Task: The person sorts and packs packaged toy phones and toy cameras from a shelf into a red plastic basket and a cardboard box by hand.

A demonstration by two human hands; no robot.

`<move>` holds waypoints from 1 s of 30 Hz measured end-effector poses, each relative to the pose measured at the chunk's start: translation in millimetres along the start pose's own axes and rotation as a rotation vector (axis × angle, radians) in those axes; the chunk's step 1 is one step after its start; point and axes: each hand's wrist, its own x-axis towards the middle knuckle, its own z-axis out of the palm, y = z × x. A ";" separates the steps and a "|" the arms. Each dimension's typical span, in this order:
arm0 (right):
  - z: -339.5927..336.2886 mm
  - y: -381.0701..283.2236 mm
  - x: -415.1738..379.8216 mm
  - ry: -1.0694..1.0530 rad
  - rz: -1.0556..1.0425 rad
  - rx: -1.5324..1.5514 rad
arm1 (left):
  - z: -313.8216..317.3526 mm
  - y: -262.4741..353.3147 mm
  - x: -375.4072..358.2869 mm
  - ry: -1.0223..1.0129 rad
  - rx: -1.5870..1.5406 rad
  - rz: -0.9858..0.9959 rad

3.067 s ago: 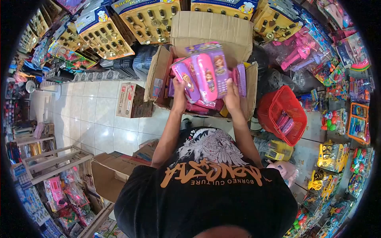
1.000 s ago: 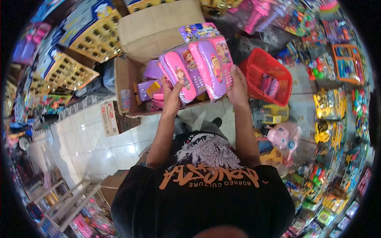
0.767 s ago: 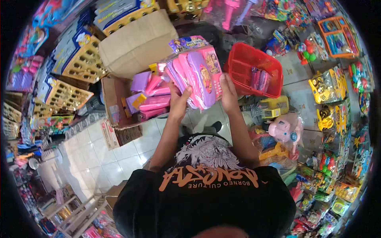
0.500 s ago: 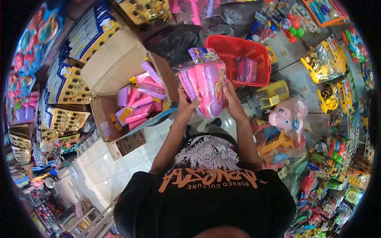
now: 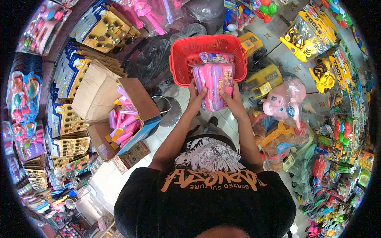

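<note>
A bundle of pink and purple plastic cases [image 5: 212,88] in clear wrap, with printed cards, is held between my two hands. My left hand [image 5: 195,98] grips its left side, thumb on the front. On its right side my right hand [image 5: 233,100] is closed, with the thumb also on the front. Directly beyond the bundle is a red plastic basket [image 5: 177,71], its near rim partly hidden by the bundle. To the left, an open cardboard box [image 5: 139,99] holds more pink and purple cases [image 5: 126,126].
Black plastic bags [image 5: 147,59] and a grey bucket [image 5: 170,113] lie between the box and basket. On the right are a bagged pink elephant toy [image 5: 283,104] and a yellow toy [image 5: 264,81]. Kitchen play sets [image 5: 65,119] line the left; packaged tool toys [image 5: 305,35] the right.
The view has turned, so the box and basket appear farther left. The bundle, still in both hands, now sits in front of the basket. Cases seen inside the basket earlier are now hidden.
</note>
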 end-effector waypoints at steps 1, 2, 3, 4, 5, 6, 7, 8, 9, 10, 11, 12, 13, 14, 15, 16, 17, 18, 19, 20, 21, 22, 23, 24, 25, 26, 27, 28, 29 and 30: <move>-1.3 0.2 4.9 0.002 0.004 0.004 | 2.4 0.5 8.8 0.002 0.057 0.059; -2.8 0.5 11.9 0.020 -0.006 0.035 | 2.8 1.8 17.8 0.022 0.115 0.099; -5.3 0.4 19.6 0.037 -0.016 0.064 | 0.2 4.6 27.1 0.021 0.115 0.094; -8.9 3.8 29.4 0.040 -0.013 0.064 | -4.0 8.5 37.4 0.029 0.274 0.061; -12.0 8.7 40.4 0.047 0.018 0.040 | -1.8 16.6 45.3 0.035 0.433 0.028; -15.9 12.8 51.5 0.053 0.049 0.016 | 4.3 22.5 52.5 0.045 0.299 0.020; -16.6 11.6 63.0 0.056 0.050 0.016 | 3.1 24.7 62.8 0.044 0.298 0.019; -15.0 10.0 74.1 0.077 0.021 -0.003 | -2.5 27.8 75.6 -0.037 0.259 -0.076; -13.3 8.4 84.2 0.098 -0.008 -0.024 | -6.8 30.7 89.5 -0.117 0.217 -0.169; -11.7 4.1 94.1 0.107 0.009 -0.041 | -17.4 12.0 106.8 -0.129 0.249 -0.095; -11.3 5.8 107.1 0.111 0.005 -0.045 | -19.6 8.9 118.1 -0.133 0.246 -0.092; -11.4 12.2 121.6 0.079 0.006 -0.091 | -21.4 5.8 128.6 -0.146 0.165 -0.196; -14.5 24.0 137.7 0.048 0.009 -0.137 | -24.4 1.4 139.2 -0.159 0.082 -0.301; -24.9 61.6 162.1 0.116 -0.122 -0.550 | -36.1 -15.9 156.0 -0.205 0.073 -0.296; -24.1 64.5 169.7 0.115 -0.124 -0.558 | -39.0 -24.7 164.5 -0.206 0.066 -0.292; -17.9 66.2 173.0 0.072 -0.061 -0.460 | -41.1 -31.3 169.3 -0.182 0.067 -0.325; -14.4 72.7 178.4 0.028 0.002 -0.361 | -47.5 -45.0 177.3 -0.156 0.068 -0.359; -12.7 79.3 183.9 0.010 0.019 -0.439 | -53.1 -59.2 186.3 -0.162 0.042 -0.375; -11.7 88.2 188.3 0.005 0.028 -0.445 | -58.0 -71.5 190.7 -0.156 0.034 -0.382; -9.3 95.4 191.3 -0.001 0.126 -0.371 | -61.4 -79.8 191.9 -0.147 0.010 -0.408; -8.1 103.1 192.2 -0.006 0.227 -0.295 | -65.7 -87.9 193.3 -0.137 -0.013 -0.437; -6.4 100.4 189.9 -0.038 0.267 -0.224 | -70.4 -91.5 195.2 -0.196 -0.025 -0.479; -8.1 108.2 190.7 -0.037 0.284 -0.222 | -73.6 -96.4 195.6 -0.190 -0.029 -0.496; -9.6 115.3 191.5 -0.025 0.308 -0.312 | -76.0 -101.5 195.4 -0.161 0.028 -0.531; -12.3 126.0 192.6 -0.014 0.333 -0.403 | -78.8 -108.2 195.3 -0.133 0.084 -0.566; -13.7 135.2 194.0 -0.013 0.352 -0.400 | -86.1 -123.2 196.0 -0.130 0.082 -0.585; -15.2 144.1 195.7 -0.039 0.346 -0.374 | -92.5 -137.8 197.5 -0.121 0.078 -0.596; -17.2 149.4 196.8 -0.061 0.338 -0.349 | -99.8 -157.2 199.7 -0.115 0.074 -0.605; -17.9 147.1 197.7 -0.052 0.353 -0.348 | -107.3 -180.2 201.4 -0.120 0.071 -0.622; -16.8 139.6 200.1 -0.054 0.374 -0.415 | -114.6 -203.9 203.4 -0.096 -0.006 -0.629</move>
